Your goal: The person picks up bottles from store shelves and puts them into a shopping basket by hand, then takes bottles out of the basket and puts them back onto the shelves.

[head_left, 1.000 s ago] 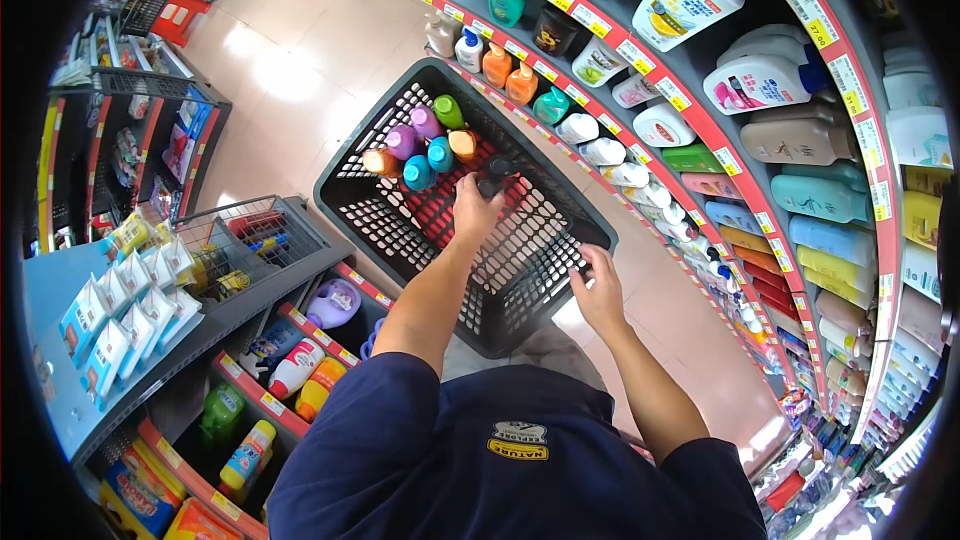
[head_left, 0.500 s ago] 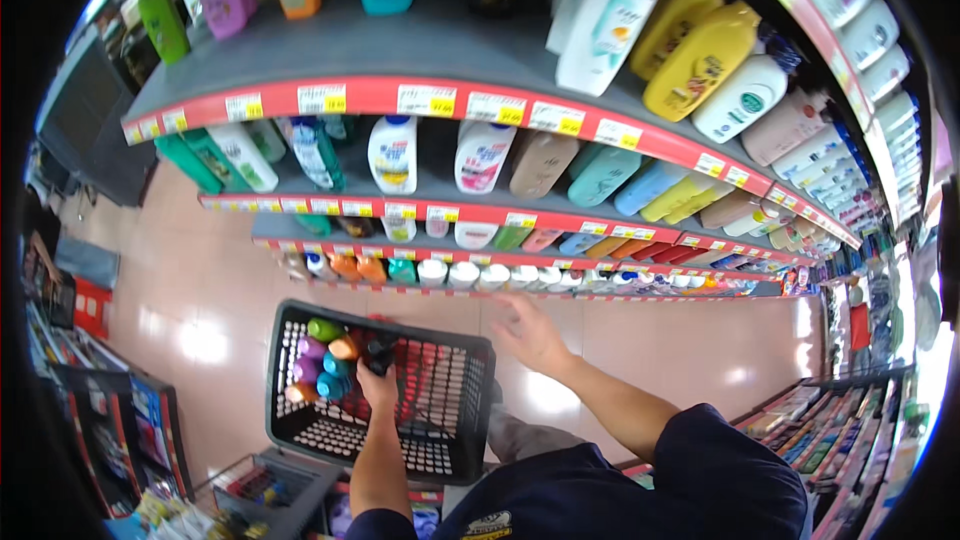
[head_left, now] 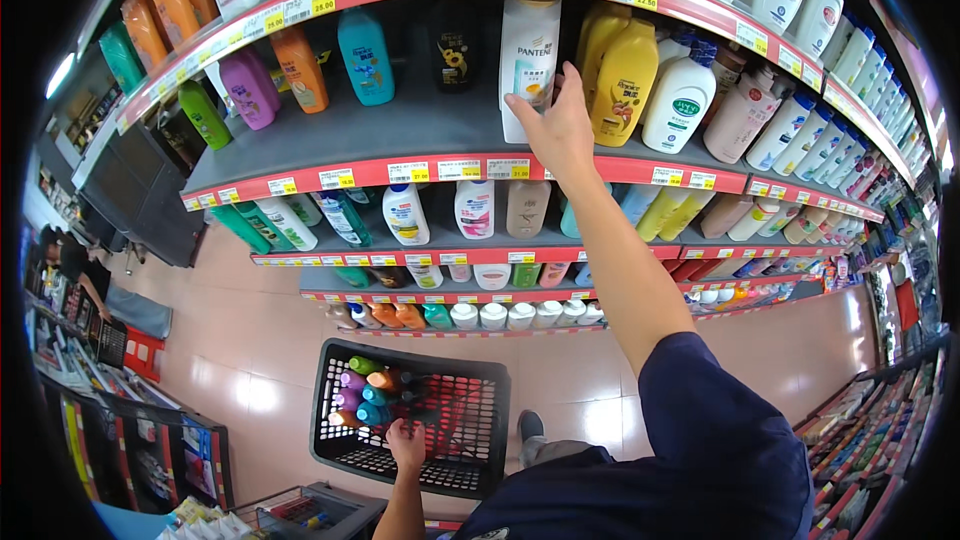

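Note:
My right hand [head_left: 560, 125] reaches up to the shelf and grips a white shampoo bottle [head_left: 532, 30]. Its thumb lies across the front and its fingers are along the right side. The bottle stands upright near the shelf's front edge. Low on the left, my left hand [head_left: 406, 445] hangs over a black shopping basket [head_left: 335, 455] with its fingers apart, holding nothing I can see. Bottles crowd the basket's far left part: a green bottle [head_left: 362, 364], a purple bottle [head_left: 350, 380], a blue bottle [head_left: 372, 414] and dark bottles [head_left: 408, 392] beside them.
Yellow bottles [head_left: 624, 80] stand right of the gripped one, then a white bottle with a blue cap [head_left: 680, 100]. To its left are a black bottle [head_left: 452, 55] and a blue bottle [head_left: 367, 55]. Red price strips [head_left: 600, 168] edge the shelves. Another person [head_left: 75, 265] is at far left.
My right hand has risen from above the floor to the shelf and taken hold of the white bottle. My left hand has let go of a black bottle in the basket.

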